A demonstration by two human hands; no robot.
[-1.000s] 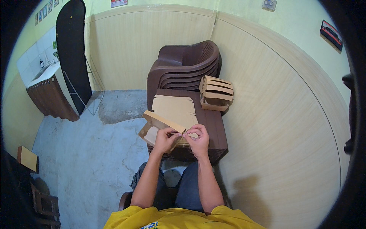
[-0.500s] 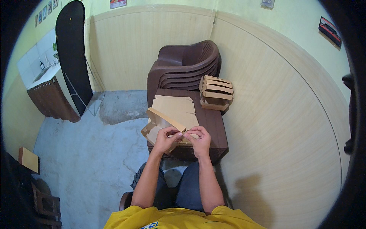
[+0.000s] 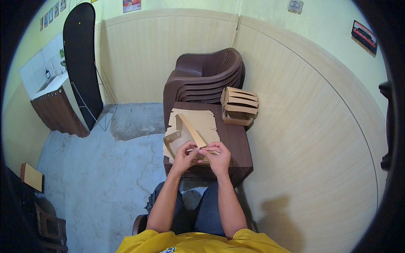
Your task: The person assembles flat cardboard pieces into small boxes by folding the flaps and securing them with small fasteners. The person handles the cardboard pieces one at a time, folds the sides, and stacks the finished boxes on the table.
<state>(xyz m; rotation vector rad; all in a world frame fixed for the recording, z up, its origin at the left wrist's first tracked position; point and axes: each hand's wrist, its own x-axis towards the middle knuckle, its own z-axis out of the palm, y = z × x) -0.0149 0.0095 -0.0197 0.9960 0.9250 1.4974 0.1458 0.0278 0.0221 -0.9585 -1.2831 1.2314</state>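
Observation:
Both of my hands meet at the near corner of a partly folded brown cardboard box (image 3: 192, 130). My left hand (image 3: 185, 157) is closed on that corner from the left, thumb and fingers pinching the board. From the right, my right hand (image 3: 219, 157) pinches the same corner, its fingertips close to the left ones. One long wall of the box stands up and runs away from my hands, and a flap is raised on the left. Beneath it lie flat cut cardboard sheets (image 3: 206, 118) on a brown table (image 3: 236, 145). The exact corner fold is hidden by my fingers.
Folded cardboard boxes (image 3: 239, 106) are stacked at the table's far right. Behind the table stand stacked brown plastic chairs (image 3: 206, 74). A wood-panelled wall (image 3: 303, 126) closes off the right side. An ironing board (image 3: 82, 63) leans at the far left beside a sink counter (image 3: 55, 84).
The box has turned, so its long wall points more directly away from me. Both hands keep pinching the corner and have shifted only slightly.

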